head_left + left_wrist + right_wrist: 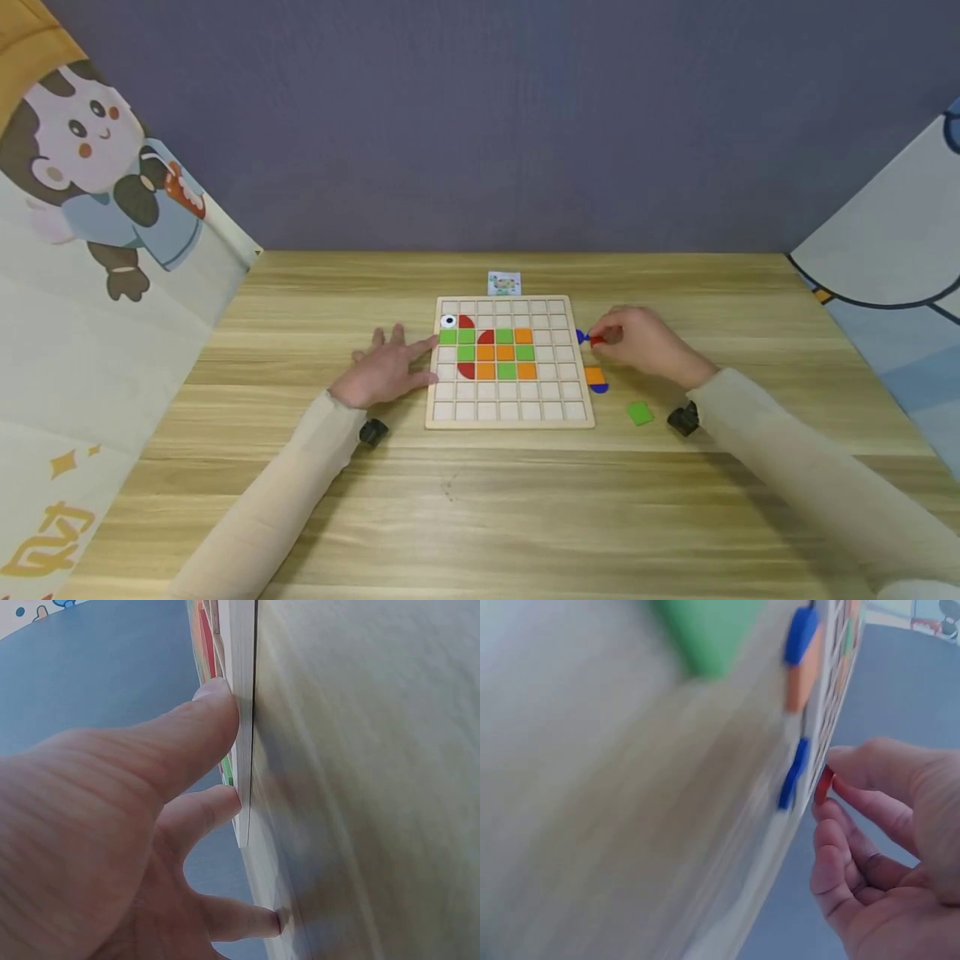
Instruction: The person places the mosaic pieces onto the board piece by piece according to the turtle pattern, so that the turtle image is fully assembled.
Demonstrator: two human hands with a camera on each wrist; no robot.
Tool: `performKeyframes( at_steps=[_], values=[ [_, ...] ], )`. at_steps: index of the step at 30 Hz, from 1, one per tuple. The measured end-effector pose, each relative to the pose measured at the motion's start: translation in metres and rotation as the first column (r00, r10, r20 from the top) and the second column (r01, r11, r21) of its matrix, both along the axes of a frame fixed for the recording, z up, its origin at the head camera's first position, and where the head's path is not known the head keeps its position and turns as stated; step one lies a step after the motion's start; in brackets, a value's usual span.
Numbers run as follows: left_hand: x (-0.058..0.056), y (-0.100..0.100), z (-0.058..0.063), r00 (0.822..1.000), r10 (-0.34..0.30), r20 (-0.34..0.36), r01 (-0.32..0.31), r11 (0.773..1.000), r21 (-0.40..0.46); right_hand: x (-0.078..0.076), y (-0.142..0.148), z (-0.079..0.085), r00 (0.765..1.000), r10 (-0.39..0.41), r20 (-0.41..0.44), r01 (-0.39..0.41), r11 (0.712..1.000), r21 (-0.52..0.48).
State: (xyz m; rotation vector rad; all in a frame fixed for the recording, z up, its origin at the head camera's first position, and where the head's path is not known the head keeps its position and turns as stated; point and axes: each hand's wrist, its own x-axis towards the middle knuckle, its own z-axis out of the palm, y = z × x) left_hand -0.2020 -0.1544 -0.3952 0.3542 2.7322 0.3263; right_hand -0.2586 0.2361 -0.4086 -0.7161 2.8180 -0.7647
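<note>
A square wooden grid board (pixel 486 410) lies on the table, with green, orange and red tiles and a white eye piece (pixel 448 321) in its cells. My left hand (pixel 386 367), its fingers spread, touches the board's left edge with thumb and index finger. To the right of the board, my right hand (pixel 633 337) pinches a small red piece (pixel 823 785) between thumb and fingers. A blue piece (pixel 581 337) lies beside that hand at the board's right edge. Lower down are an orange tile (pixel 594 375) and a blue half-round piece (pixel 598 388).
A small picture card (pixel 504 283) lies behind the board. One loose green tile (pixel 640 413) is on the wooden table (pixel 480 517) near the right wrist. A dark panel (pixel 525 125) stands along the table's back edge, with printed panels at both sides.
</note>
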Motion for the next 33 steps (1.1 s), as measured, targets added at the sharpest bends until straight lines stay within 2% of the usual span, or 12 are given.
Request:
performKeyframes(
  at_steps=[4,11,16,23,29,33],
  values=[
    [0.0,0.0,-0.001,1.0,-0.001,0.0,0.001,1.0,-0.006,-0.004,-0.021,0.002,0.999,0.035,0.011,-0.035,0.999,-0.041],
    [-0.001,0.001,-0.001,1.0,0.0,0.003,0.0,1.0,-0.002,-0.013,-0.053,0.003,0.993,0.065,0.097,-0.057,0.994,-0.089],
    [0.0,0.001,-0.001,1.0,0.004,0.0,-0.004,1.0,0.002,-0.016,-0.067,0.002,0.991,0.104,0.084,-0.096,0.991,-0.093],
    [0.0,0.001,-0.001,1.0,0.002,-0.004,-0.002,1.0,0.005,-0.017,-0.072,0.0,0.992,0.113,0.057,-0.108,0.991,-0.08],
    [0.0,0.0,-0.001,1.0,-0.002,-0.007,0.002,1.0,-0.002,-0.014,-0.072,0.002,0.991,0.11,0.072,-0.105,0.992,-0.065],
    [0.0,0.0,-0.001,1.0,-0.003,-0.007,0.003,1.0,-0.004,-0.013,-0.067,0.004,0.987,0.111,0.113,-0.103,0.992,-0.076]
  ],
)
